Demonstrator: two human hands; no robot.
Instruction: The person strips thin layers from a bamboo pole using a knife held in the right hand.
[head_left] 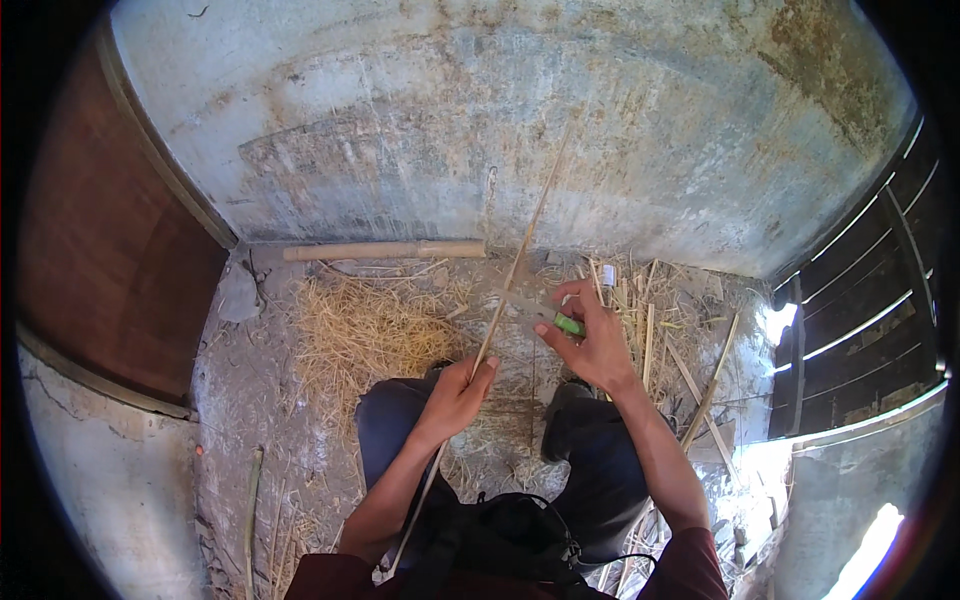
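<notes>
A long thin bamboo strip (527, 247) runs slantwise from beside my lap up toward the wall. My left hand (456, 404) is closed around it just above my left knee, thumb along the strip. In my right hand (600, 348) is a knife (569, 325) with a bright green handle, gripped between thumb and fingers. Its blade, slightly blurred, points left and meets or crosses the strip above my left hand; I cannot tell whether it cuts in.
A heap of pale shavings (372, 338) covers the floor to the left. Behind it a bamboo pole (385, 251) lies along the stained wall (480, 120). Several split bamboo pieces (712, 385) lie at right, near a dark slatted panel (860, 310). A brown door (120, 230) stands left.
</notes>
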